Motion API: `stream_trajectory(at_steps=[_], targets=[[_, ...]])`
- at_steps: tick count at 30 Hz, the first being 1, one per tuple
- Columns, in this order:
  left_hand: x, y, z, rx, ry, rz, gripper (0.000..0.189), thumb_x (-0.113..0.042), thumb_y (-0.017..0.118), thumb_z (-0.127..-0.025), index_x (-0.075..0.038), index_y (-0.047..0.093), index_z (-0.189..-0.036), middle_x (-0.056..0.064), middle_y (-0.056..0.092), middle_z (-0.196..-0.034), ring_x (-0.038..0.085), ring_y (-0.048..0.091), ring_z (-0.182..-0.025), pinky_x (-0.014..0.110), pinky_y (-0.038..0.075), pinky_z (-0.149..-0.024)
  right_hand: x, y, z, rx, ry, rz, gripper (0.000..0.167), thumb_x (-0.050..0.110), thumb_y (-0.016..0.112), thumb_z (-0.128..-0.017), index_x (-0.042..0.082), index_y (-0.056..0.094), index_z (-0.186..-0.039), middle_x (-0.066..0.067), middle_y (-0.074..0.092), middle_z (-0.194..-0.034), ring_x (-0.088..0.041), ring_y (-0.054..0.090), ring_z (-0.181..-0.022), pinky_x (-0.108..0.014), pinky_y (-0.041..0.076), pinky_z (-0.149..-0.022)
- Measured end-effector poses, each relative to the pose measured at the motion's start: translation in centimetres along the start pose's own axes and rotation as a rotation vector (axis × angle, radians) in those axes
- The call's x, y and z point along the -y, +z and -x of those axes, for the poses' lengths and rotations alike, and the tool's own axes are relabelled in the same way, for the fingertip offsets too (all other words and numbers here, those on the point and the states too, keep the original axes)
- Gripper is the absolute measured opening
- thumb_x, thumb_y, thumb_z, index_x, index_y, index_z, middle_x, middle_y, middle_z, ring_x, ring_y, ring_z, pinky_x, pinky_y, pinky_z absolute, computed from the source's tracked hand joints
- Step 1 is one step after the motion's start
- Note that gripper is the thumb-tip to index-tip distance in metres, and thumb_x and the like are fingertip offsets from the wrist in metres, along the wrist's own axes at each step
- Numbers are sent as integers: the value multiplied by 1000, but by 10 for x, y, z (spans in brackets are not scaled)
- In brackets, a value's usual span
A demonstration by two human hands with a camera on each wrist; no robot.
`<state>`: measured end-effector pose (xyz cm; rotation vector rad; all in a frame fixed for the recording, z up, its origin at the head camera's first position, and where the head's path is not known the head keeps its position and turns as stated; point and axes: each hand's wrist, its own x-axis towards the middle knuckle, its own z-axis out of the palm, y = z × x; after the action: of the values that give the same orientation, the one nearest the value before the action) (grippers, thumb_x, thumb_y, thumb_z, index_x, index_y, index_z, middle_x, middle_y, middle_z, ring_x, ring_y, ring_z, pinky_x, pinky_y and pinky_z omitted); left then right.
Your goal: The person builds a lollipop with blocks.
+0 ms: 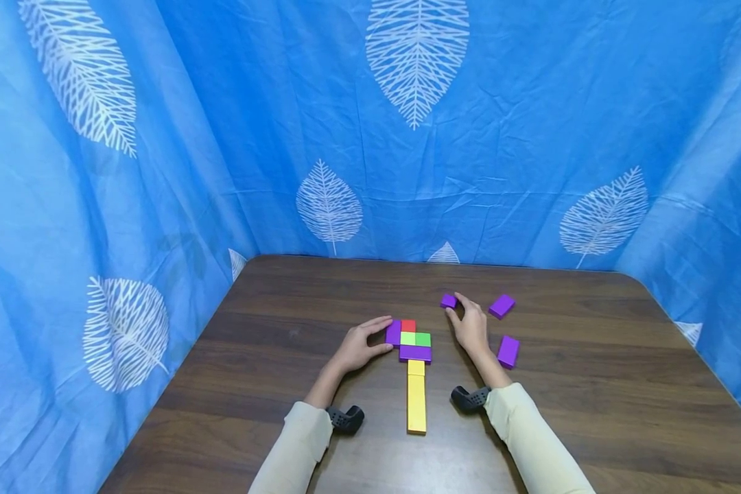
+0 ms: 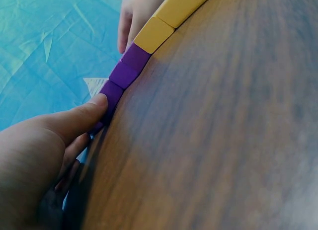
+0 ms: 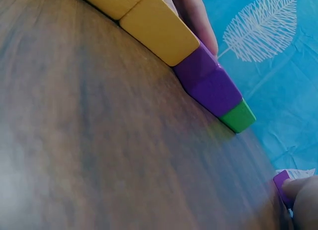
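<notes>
My left hand [image 1: 356, 348] holds a purple block [image 1: 393, 333] at the left side of a flat arrangement, thumb at its near end and fingers at its far end. In the left wrist view, the thumb presses that block's end face. Beside it lie a red block [image 1: 409, 326], a light green block [image 1: 408, 338] and a green block [image 1: 422, 339]. Below these lies a crosswise purple block [image 1: 415, 353], then a short yellow block [image 1: 416, 368] and a long yellow block [image 1: 416, 405]. Farther back, my right hand [image 1: 471, 331] pinches a small purple block [image 1: 449, 300] between thumb and fingers.
Two loose purple blocks, one farther back [image 1: 502, 306] and one nearer [image 1: 509, 351], lie right of the right hand on the brown wooden table [image 1: 593, 384]. A blue curtain [image 1: 500, 137] with white leaf prints hangs behind the table and along its sides.
</notes>
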<state>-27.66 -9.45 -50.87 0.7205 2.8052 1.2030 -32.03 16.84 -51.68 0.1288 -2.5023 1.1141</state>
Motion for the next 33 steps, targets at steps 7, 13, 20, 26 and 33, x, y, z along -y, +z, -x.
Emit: stream_trajectory(at_steps=[7, 13, 20, 26, 33], targets=[[-3, -1, 0, -2, -2, 5, 54, -31, 65, -87, -14, 48, -136, 0, 43, -140, 19, 37, -130, 38, 31, -105, 1, 0, 2, -29, 4, -18, 33, 7, 65, -85, -3, 60, -116, -24, 58, -116, -42, 50, -111, -51, 39, -94], [-4, -2, 1, -1, -2, 0, 54, -30, 65, -87, -14, 48, -136, 0, 44, -140, 18, 37, -130, 36, 31, -106, 1, -1, 6, -38, -1, -57, 32, 12, 71, -82, 0, 64, -111, -20, 63, -111, -40, 54, -106, -50, 40, -91], [-3, -1, 1, 4, 10, -8, 54, -31, 64, -87, -13, 48, -136, 2, 43, -140, 19, 37, -130, 37, 31, -105, 3, -3, 16, 17, -66, -166, 35, 24, 71, -82, 9, 66, -113, -12, 65, -110, -32, 57, -106, -46, 43, -90], [-2, -2, -1, -8, 10, -9, 54, -30, 65, -87, -13, 49, -135, 1, 44, -140, 19, 37, -130, 37, 31, -105, 8, -5, 24, 130, -163, -222, 33, 25, 71, -82, 16, 67, -114, -6, 64, -114, -27, 56, -110, -46, 41, -94], [-3, -3, 0, 5, -1, -15, 54, -31, 64, -87, -14, 48, -136, 1, 43, -140, 19, 36, -130, 37, 31, -105, 8, -4, 26, 205, -199, -206, 33, 21, 71, -82, 14, 67, -115, -7, 63, -115, -27, 55, -111, -45, 40, -96]])
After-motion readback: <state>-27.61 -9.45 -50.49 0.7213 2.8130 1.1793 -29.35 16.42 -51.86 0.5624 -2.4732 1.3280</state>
